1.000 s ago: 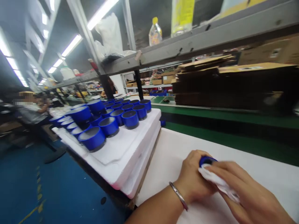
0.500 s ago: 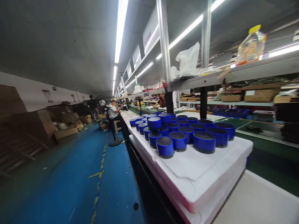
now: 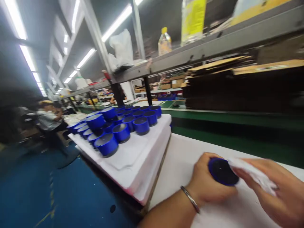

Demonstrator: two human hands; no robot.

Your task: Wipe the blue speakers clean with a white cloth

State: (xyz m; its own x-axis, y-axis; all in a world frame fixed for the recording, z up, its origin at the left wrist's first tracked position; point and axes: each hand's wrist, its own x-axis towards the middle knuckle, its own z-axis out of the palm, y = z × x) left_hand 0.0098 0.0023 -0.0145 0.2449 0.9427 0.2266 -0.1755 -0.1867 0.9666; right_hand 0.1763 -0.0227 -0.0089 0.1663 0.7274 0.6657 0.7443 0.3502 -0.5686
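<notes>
My left hand [image 3: 209,183], with a bracelet at the wrist, is wrapped round a blue cylinder [image 3: 223,171] whose dark round face points up, above the white tabletop [image 3: 175,164]. Blurred by motion, my right hand [image 3: 275,186] holds a crumpled white cloth [image 3: 253,174] against the right edge of that cylinder. To the left, many similar blue cylinders [image 3: 142,125] stand in rows on a white foam slab [image 3: 133,155]. One or two of them [image 3: 95,121] sit raised on top of others.
A green conveyor [image 3: 228,129] runs behind the tabletop. Bottles [image 3: 164,41] and a white bag [image 3: 122,47] stand on a metal shelf [image 3: 171,58] above it. Dark stacked boxes [image 3: 237,91] are at the back right. A person [image 3: 48,117] sits far left beside the blue floor [image 3: 78,196].
The view has swung right, so the foam slab and cylinders appear further left. Both my hands have come into view, with the blue cylinder and the white cloth in them.
</notes>
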